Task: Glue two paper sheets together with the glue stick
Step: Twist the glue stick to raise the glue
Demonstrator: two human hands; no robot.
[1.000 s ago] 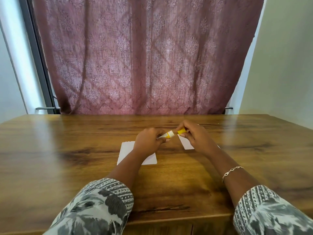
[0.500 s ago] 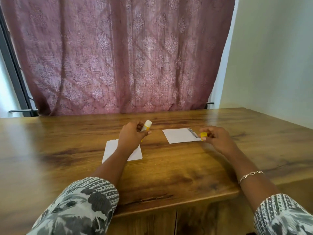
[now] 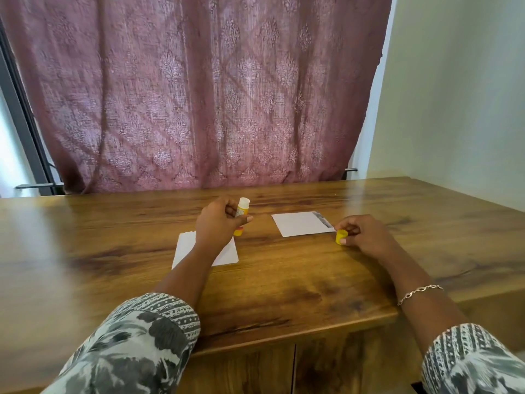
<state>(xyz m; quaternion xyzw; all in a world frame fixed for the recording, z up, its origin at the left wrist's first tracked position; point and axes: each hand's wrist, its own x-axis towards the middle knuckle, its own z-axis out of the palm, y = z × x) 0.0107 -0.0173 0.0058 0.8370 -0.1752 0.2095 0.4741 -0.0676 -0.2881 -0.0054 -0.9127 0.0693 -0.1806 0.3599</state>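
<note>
Glue stick [image 3: 243, 207], uncapped, gripped upright by left hand [image 3: 218, 220] over near sheet [image 3: 187, 248] on table [image 3: 284, 294]; second sheet [image 3: 298, 223] at 3 o'clock; right hand [image 3: 363, 234] pinching cap [image 3: 341, 236]; risk: unpinned sheet sliding under glue stroke.

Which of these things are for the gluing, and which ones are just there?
For the gluing:
glue stick, held in the left hand
cap, pinched in the right hand
left sheet
right sheet

Just there:
curtain
bracelet
table, only holding the sheets up
</note>
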